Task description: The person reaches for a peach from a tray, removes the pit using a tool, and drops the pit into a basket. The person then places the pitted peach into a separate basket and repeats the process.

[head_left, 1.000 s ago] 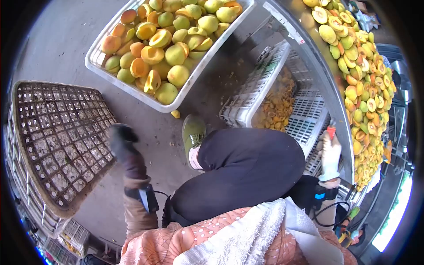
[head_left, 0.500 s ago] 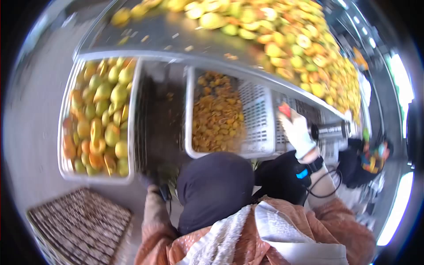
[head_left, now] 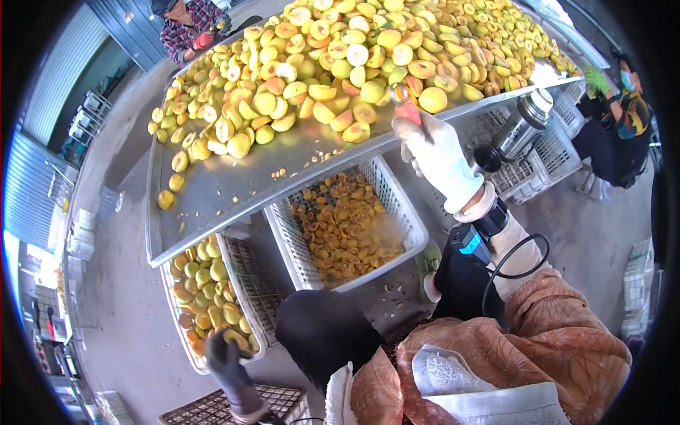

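Observation:
My right hand, in a white glove, is closed on a small tool with a red handle and a metal loop tip, at the front edge of the metal table. The tip reaches the pile of halved yellow fruit. Low on the left, my left hand wears a dark glove. It is at the near end of a white crate full of fruit halves; its fingers are partly curled and what they may hold is unclear.
Under the table edge stands a white crate of small fruit pieces. A thermos is on crates at the right. A brown crate lies bottom left. One person is across the table, another at the right.
The view has swung up and turned, showing more of the table. My right hand with the tool has moved to the fruit pile. My left hand has come to the filled crate's near end.

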`<state>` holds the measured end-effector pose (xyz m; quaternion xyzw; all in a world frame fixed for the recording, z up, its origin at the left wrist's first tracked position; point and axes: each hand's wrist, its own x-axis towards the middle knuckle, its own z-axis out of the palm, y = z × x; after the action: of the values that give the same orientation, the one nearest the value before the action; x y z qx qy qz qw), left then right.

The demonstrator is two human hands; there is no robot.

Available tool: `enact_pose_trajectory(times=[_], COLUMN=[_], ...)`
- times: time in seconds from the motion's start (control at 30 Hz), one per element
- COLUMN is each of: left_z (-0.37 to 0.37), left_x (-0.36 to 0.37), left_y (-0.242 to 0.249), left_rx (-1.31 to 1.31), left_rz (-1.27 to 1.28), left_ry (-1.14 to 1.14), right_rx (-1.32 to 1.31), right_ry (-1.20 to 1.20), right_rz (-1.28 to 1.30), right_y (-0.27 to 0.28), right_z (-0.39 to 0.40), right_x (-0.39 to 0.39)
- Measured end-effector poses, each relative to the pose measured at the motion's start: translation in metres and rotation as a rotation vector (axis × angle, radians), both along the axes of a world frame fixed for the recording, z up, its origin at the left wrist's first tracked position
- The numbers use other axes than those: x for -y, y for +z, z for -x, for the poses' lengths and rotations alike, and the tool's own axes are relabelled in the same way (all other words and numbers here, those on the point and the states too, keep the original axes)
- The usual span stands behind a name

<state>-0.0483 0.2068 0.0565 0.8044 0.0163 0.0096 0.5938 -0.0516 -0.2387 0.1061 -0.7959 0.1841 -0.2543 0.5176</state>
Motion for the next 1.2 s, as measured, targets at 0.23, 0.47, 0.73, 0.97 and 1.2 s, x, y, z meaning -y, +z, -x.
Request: enact_pose_trajectory(times=[0.23, 0.47, 0.73, 0.97, 1.2], left_z=[-0.109, -0.249, -0.303, -0.226, -0.096], left_x=[0.159, 0.328, 0.383, 0.295, 0.244], left_y=[0.070, 0.006, -0.056, -0.010, -0.027], left_rx=[0.389, 0.050, -0.193, -0.317, -0.601], left_rz=[-0.513, -0.482, -0.076, 0.573, 0.998], left_ry=[-0.595, -0.633, -0.532, -0.488, -0.514], right_rx=[0.092, 0.149, 0.084, 0.049, -0.203], right_ry=[-0.171, -0.119, -0.112, -0.052, 0.339], right_rz=[-0.284, -0.266, -0.395, -0.277, 0.061], right_y=[-0.012, -0.026, -0.030, -0.035, -0.054], right_z=[0.023, 0.018, 0.016, 0.023, 0.035], right_x=[0.039, 0.050, 0.061, 0.045, -0.034])
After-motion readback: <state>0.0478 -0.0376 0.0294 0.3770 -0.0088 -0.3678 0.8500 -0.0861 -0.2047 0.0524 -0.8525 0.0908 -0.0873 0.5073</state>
